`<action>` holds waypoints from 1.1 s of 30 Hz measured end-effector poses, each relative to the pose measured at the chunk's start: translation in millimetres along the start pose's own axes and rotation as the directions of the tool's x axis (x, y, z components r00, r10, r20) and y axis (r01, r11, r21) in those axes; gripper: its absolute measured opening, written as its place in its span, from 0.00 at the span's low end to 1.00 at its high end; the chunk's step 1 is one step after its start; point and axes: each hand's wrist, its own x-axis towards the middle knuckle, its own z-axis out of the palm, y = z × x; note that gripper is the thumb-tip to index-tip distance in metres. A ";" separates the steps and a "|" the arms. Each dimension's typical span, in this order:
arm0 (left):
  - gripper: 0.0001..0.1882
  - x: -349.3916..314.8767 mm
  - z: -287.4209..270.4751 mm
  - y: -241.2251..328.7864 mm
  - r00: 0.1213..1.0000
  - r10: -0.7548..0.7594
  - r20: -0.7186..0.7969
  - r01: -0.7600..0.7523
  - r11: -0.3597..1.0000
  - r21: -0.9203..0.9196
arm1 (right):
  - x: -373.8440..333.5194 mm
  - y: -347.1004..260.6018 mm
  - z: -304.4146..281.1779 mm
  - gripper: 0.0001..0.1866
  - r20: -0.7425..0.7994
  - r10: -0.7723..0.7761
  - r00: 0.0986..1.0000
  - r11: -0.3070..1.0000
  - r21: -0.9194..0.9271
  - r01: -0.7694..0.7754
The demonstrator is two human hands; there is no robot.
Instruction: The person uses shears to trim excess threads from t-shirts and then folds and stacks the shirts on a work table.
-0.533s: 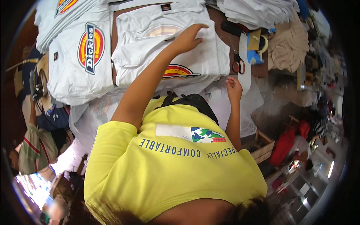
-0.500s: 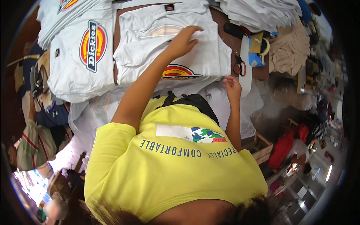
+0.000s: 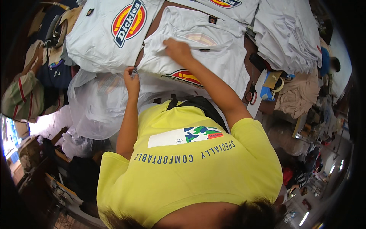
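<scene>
While 2 hands (image 3: 131,83) (image 3: 178,52) work at a white shirt (image 3: 224,64), scissors (image 3: 251,92) lie near tape (image 3: 282,86).

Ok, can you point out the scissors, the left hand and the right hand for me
Scissors (image 3: 251,97): head view, on the handles.
Left hand (image 3: 132,79): head view, on the middle of the hand.
Right hand (image 3: 178,52): head view, on the back of the hand.

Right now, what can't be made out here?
All in the head view:
- Right hand: its back hides whether the fingers grip the white shirt.
- Left hand: too small to tell whether its fingers pinch cloth.
- Front print: partly covered by the right forearm.
- Upper shirt: cut off by the top edge.
</scene>
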 end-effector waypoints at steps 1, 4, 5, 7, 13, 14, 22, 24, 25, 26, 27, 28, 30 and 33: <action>0.18 0.1 -0.5 -7.2 1.000 -0.022 0.007 0.022 0.999 0.035 | 3.6 7.1 -12.0 0.11 -0.100 0.141 0.985 0.983 0.129 -0.127; 0.16 1.5 5.9 10.0 0.995 -0.021 0.099 0.021 1.000 0.001 | -4.9 52.0 -86.1 0.10 -0.213 0.390 0.896 0.797 0.564 -0.213; 0.16 -0.7 5.0 13.6 0.992 -0.026 0.120 0.018 0.998 0.068 | -17.0 64.9 -105.2 0.08 -0.151 0.449 0.881 0.679 0.699 -0.226; 0.17 -6.9 9.0 23.4 0.987 0.009 0.160 -0.013 1.000 0.025 | -48.1 83.4 -116.4 0.08 -0.165 0.532 0.831 0.576 0.790 -0.212; 0.22 -30.5 29.6 25.8 0.971 0.131 0.201 -0.155 0.982 0.109 | -126.1 112.0 -85.2 0.08 0.063 0.763 0.644 0.094 0.974 -0.207; 0.22 -32.6 30.6 24.9 0.972 0.141 0.188 -0.167 0.977 0.130 | -129.0 111.9 -82.8 0.09 0.069 0.761 0.645 0.070 0.980 -0.187; 0.19 -51.7 6.5 49.4 0.864 0.400 0.306 -0.466 0.865 0.185 | -129.0 113.3 -85.7 0.10 0.024 0.703 0.711 -0.141 0.984 0.107; 0.19 -53.5 -8.6 79.2 0.648 0.520 0.557 -0.719 0.659 0.221 | -127.6 113.9 -86.2 0.09 0.031 0.689 0.724 -0.241 0.952 0.189; 0.18 -58.8 -10.2 81.4 0.598 0.500 0.626 -0.741 0.644 0.192 | -127.1 116.7 -84.5 0.09 0.035 0.679 0.733 -0.282 0.935 0.217; 0.17 -63.8 -9.5 81.6 0.602 0.488 0.633 -0.736 0.647 0.201 | -126.2 116.3 -83.4 0.08 0.041 0.669 0.742 -0.325 0.914 0.242; 0.17 -68.9 -7.7 81.4 0.606 0.474 0.639 -0.731 0.649 0.211 | -125.6 115.9 -82.8 0.08 0.059 0.651 0.757 -0.392 0.880 0.268; 0.16 -73.1 -6.6 80.8 0.610 0.461 0.645 -0.725 0.652 0.220 | -124.5 115.9 -82.5 0.08 0.075 0.631 0.772 -0.457 0.840 0.292; 0.20 -78.1 -8.7 80.3 0.703 0.344 0.623 -0.656 0.652 0.380 | -123.3 114.1 -82.2 0.07 0.080 0.590 0.803 -0.544 0.775 0.323; 0.26 -84.3 -11.3 81.4 0.876 0.136 0.463 -0.404 0.731 0.550 | -121.8 108.8 -82.9 0.06 0.046 0.553 0.832 -0.572 0.747 0.339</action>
